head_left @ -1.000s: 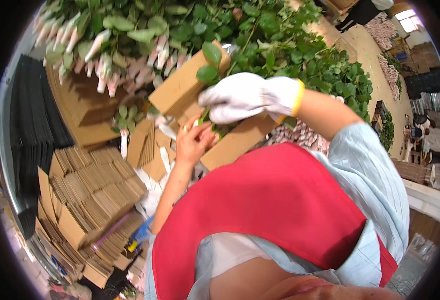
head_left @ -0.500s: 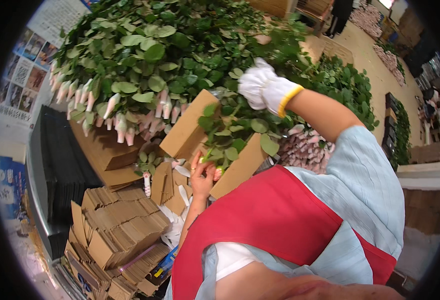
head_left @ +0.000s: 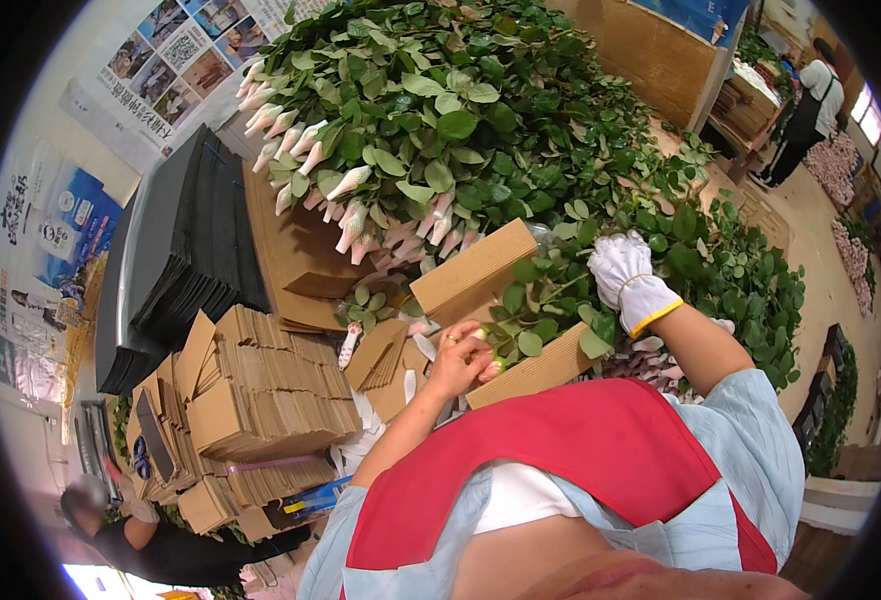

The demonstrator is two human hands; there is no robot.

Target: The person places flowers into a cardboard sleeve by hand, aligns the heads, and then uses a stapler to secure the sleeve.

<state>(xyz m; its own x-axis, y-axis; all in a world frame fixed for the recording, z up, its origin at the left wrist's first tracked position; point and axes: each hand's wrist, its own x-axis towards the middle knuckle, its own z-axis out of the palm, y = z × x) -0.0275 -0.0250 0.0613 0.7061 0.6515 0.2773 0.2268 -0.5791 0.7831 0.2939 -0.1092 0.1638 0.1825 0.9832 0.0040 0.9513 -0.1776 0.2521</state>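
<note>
My left hand, bare, is at the near end of a cardboard trough, its fingers curled at a pale green-and-pink rose head. Leafy rose stems lie in the trough between two raised cardboard walls. Over the far end of those leaves is my right hand, in a white glove with a yellow cuff. Its fingers are bent down into the foliage, and what they grip is hidden. Behind the trough rises a big heap of roses, their heads in pale netted sleeves.
Folded cardboard pieces are stacked at the left, with blue-handled scissors beside them. Black sheets stand behind. More wrapped roses lie under my right arm. One person stands far right; another is at lower left.
The view has swung, so the scene sits further right. My gloved right hand has come down from above the leaves to the trough's far end. My left hand stays at the rose heads.
</note>
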